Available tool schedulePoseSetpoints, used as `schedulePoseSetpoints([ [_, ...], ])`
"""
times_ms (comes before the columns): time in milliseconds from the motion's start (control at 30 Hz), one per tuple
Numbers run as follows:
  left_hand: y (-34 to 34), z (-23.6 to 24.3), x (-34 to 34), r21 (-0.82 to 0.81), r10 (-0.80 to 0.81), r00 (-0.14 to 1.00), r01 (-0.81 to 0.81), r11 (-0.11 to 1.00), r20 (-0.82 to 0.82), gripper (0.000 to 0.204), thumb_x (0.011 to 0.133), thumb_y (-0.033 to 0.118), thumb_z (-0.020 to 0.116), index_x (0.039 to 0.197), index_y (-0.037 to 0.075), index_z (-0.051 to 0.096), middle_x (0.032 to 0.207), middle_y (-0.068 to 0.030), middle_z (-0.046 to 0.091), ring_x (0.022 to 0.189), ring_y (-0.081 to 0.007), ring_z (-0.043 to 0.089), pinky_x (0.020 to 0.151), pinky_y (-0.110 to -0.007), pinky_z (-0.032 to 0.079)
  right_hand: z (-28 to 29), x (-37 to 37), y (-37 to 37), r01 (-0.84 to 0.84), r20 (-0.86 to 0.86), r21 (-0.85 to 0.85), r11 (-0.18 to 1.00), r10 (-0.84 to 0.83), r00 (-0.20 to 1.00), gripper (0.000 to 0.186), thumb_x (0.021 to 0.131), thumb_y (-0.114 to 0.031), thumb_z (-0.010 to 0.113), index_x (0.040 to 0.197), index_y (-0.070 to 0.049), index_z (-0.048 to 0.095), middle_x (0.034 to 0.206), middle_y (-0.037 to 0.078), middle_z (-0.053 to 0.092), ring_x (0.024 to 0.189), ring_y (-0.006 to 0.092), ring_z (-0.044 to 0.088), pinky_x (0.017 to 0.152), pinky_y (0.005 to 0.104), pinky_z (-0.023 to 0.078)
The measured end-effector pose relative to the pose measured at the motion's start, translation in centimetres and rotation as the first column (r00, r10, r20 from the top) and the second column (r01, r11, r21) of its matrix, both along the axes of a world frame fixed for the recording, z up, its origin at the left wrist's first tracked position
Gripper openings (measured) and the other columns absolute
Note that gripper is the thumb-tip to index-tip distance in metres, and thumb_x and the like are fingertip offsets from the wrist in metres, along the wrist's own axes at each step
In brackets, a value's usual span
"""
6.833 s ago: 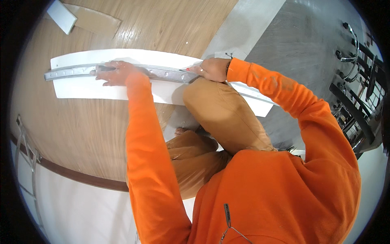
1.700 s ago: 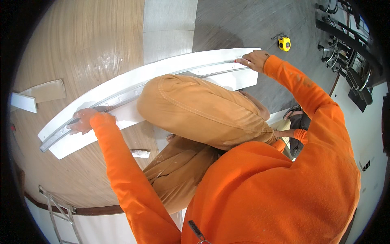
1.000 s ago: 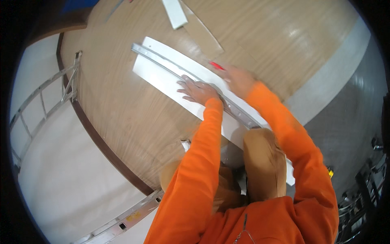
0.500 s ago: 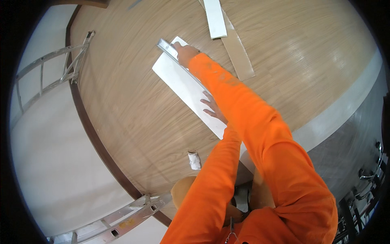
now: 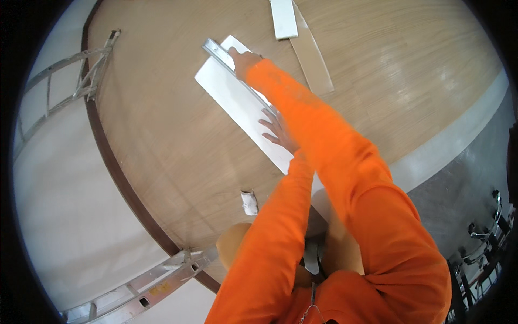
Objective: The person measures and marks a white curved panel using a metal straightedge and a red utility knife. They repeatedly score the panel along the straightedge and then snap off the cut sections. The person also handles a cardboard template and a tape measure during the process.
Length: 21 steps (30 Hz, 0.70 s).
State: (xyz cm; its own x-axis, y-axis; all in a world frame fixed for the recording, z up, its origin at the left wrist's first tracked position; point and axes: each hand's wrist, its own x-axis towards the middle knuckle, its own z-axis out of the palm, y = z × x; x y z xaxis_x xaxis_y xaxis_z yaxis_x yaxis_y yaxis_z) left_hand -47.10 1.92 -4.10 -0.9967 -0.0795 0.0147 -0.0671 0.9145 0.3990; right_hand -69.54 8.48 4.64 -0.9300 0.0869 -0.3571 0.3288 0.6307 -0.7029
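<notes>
My right hand (image 5: 243, 62) is at the far end of a silver metal channel (image 5: 215, 48) lying along a long white board (image 5: 226, 97) on the wood-look floor. Its fingers are curled by the channel; what is inside them is hidden. My left hand (image 5: 275, 129) lies lower on the board beside the channel, fingers spread and pressed down, partly hidden by my right sleeve. My right forearm crosses over the left one.
A white strip (image 5: 283, 19) lies over a brown strip (image 5: 313, 67) beyond the board. A small crumpled white item (image 5: 249, 203) lies near my left sleeve. Aluminium ladder sections (image 5: 70, 102) are at left and lower left. Black-and-chrome chairs (image 5: 491, 232) are at right.
My right hand has reached forward to the channel's far end; the red tool seen in it earlier is hidden now. My left hand stays spread on the board. The view has turned since the oldest frames.
</notes>
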Motion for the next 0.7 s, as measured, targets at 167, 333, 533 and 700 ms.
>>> schedulePoseSetpoints([
  [167, -1.0, 0.0, 0.6, 0.04, -0.038, 0.999, 0.039, 0.998, -0.024, 0.065, 0.105, 0.046, 0.041, 0.162, 0.017, 0.032, 0.173, -0.0081, 0.02, 0.16, -0.0376, 0.005, 0.126, -0.06, 0.001, 1.2, 8.0, 0.7, -0.023, 0.104, -0.051, 0.998, 0.029, 0.994, 0.04, 0.099, -0.01, 0.055, 0.137, -0.01, 0.043, 0.109, 0.028, 0.07, 0.105, 0.045, 0.069, 0.084, 0.056, 0.054],
  [333, 1.2, 1.5, 0.3, 0.017, -0.025, 1.0, 0.025, 1.0, 0.016, 0.067, 0.104, 0.046, 0.047, 0.162, 0.017, 0.032, 0.172, -0.0114, 0.022, 0.16, -0.0351, 0.006, 0.127, -0.057, -0.001, 0.3, 15.3, 2.3, 0.043, 0.06, -0.102, 0.994, -0.037, 0.998, 0.04, 0.099, -0.012, 0.056, 0.136, -0.009, 0.042, 0.107, 0.03, 0.069, 0.103, 0.0487, 0.067, 0.083, 0.0563, 0.053],
  [533, -0.2, 0.9, -0.1, 0.328, 0.017, 0.999, -0.033, 0.944, 0.051, 0.069, 0.101, 0.037, 0.059, 0.162, 0.02, 0.032, 0.171, -0.0124, 0.023, 0.16, -0.0332, 0.009, 0.128, -0.055, 0.0, 1.9, 24.7, 3.4, 0.085, 0.137, -0.204, 0.975, -0.057, 0.989, 0.042, 0.096, -0.01, 0.056, 0.136, -0.009, 0.043, 0.102, 0.031, 0.069, 0.1, 0.0504, 0.065, 0.083, 0.0562, 0.052],
  [700, -0.2, 1.2, -0.3, 0.356, 0.015, 1.0, -0.017, 0.934, 0.009, 0.065, 0.102, 0.031, 0.057, 0.161, 0.019, 0.034, 0.17, -0.0142, 0.027, 0.16, -0.0348, 0.013, 0.127, -0.058, 0.001, 1.6, 26.6, 3.2, 0.069, 0.125, -0.187, 0.98, -0.046, 0.991, 0.049, 0.093, -0.01, 0.061, 0.138, -0.01, 0.041, 0.098, 0.029, 0.07, 0.094, 0.0472, 0.069, 0.082, 0.0551, 0.054],
])
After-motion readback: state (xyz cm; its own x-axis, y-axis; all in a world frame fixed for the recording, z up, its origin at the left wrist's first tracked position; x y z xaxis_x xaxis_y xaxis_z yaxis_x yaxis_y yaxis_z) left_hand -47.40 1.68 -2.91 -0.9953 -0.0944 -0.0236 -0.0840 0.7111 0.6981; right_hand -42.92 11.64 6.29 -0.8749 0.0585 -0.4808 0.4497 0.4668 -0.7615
